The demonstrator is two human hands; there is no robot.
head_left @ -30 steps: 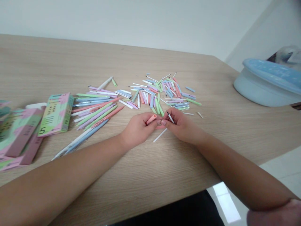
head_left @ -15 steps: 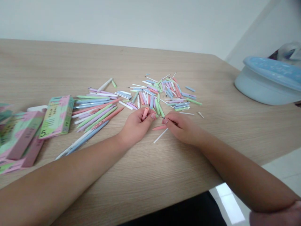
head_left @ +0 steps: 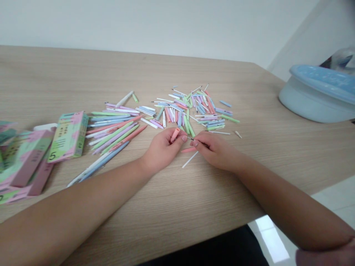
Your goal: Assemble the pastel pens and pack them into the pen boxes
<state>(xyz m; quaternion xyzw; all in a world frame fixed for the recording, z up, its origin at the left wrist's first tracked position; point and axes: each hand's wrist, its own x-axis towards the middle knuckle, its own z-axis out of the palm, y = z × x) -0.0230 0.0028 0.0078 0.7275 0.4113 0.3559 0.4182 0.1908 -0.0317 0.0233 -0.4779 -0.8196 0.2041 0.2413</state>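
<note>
My left hand [head_left: 162, 149] is closed around a coral pen cap [head_left: 175, 135], which sticks up between thumb and fingers. My right hand [head_left: 215, 150] pinches a thin pen refill [head_left: 192, 139] whose dark tip points at the left fingertips; its rear part is hidden in the hand. On the table by my right fingertips lie a coral pen piece [head_left: 188, 149] and a thin white refill tube [head_left: 190, 160]. Just beyond both hands spreads a loose heap of pastel caps, barrels and refills, with a green pen piece [head_left: 190, 128] at its near edge.
Several whole pastel pens [head_left: 118, 136] lie in a row left of my left hand. Beside them stand a green-and-pink pen box [head_left: 68, 137] and more pink boxes [head_left: 30, 159]. A pale blue tub [head_left: 316, 98] with a lid sits at the right. The table's front edge runs below my forearms.
The coral cap in my left hand has tilted a little to the right. Both hands stay close together, and the view has shifted slightly.
</note>
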